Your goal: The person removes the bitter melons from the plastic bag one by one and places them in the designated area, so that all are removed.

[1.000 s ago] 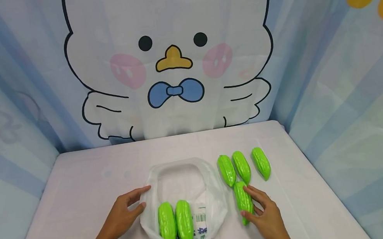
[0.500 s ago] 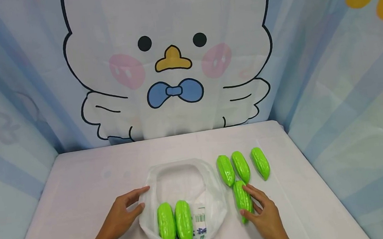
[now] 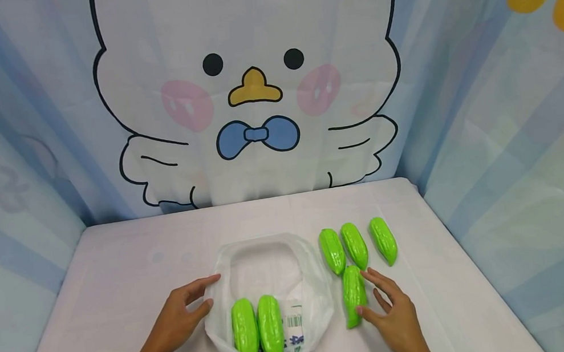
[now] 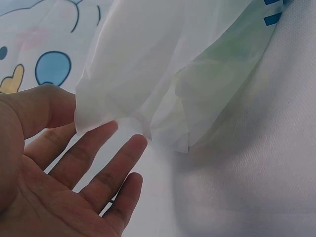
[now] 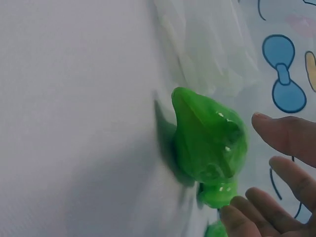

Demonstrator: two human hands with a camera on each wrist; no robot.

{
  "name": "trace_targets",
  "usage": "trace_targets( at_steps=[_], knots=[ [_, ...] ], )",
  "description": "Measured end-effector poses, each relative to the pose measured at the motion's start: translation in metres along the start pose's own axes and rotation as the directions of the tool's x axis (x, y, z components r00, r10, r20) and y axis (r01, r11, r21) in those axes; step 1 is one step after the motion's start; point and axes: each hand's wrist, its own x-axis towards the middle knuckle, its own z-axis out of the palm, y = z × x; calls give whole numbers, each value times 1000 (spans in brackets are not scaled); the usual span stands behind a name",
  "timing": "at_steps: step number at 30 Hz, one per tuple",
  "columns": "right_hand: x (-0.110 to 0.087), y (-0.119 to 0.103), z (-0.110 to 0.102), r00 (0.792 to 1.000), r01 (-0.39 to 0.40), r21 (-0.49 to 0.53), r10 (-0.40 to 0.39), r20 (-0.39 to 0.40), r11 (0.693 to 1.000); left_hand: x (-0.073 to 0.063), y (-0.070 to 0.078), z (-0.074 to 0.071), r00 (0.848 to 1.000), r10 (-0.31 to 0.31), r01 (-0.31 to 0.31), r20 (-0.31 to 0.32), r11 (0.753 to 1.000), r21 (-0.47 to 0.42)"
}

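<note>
The right hand (image 3: pixel 395 319) stood beside a green vegetable (image 3: pixel 355 297) on the bench (image 3: pixel 130 255), with its thumb and fingers (image 5: pixel 286 133) parted and loose. The right wrist view showed a gap between them and the glossy skin, so nothing was in that hand's grasp. This vegetable lay lengthwise, its pointed end toward the person, just right of a white plastic bag (image 3: pixel 322 315) and apart from it. The left hand (image 3: pixel 180 318) was at the bag's left side, its forefinger reaching straight to the rim and its thumb lower down against the side. Its fingers were spread and unclenched, and the left wrist view showed the thin plastic partly covering the thumb's end. The bag lay with its mouth spread wide, and two green vegetables (image 3: pixel 271 330) lay side by side within it, left of a printed barcode (image 3: pixel 294 321). Beyond the right hand, three other vegetables (image 3: pixel 355 247) lay on the bench, two close together and the third a little apart to the right. Behind the bench hung a pale curtain (image 3: pixel 245 25) with a cartoon bird wearing a blue bow tie (image 3: pixel 257 134).
</note>
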Motion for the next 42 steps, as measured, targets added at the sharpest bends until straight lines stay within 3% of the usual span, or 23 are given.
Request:
trace_targets(
  at_steps=[12,31,36,42],
  knots=[
    [-9,-24,8,996,91,32,-92,7,995,1,1,0,1000,-7,7,-6,1000,3],
    [-16,-59,69,981,88,185,-117,152,979,0,2,1,1000,-24,24,0,1000,-16],
    [-19,-64,82,963,100,201,-146,228,974,0,2,0,1000,-7,7,6,1000,-25],
    [-22,-63,97,921,118,231,-194,339,966,1,1,-1,1000,8,-7,8,1000,-30]
  ],
)
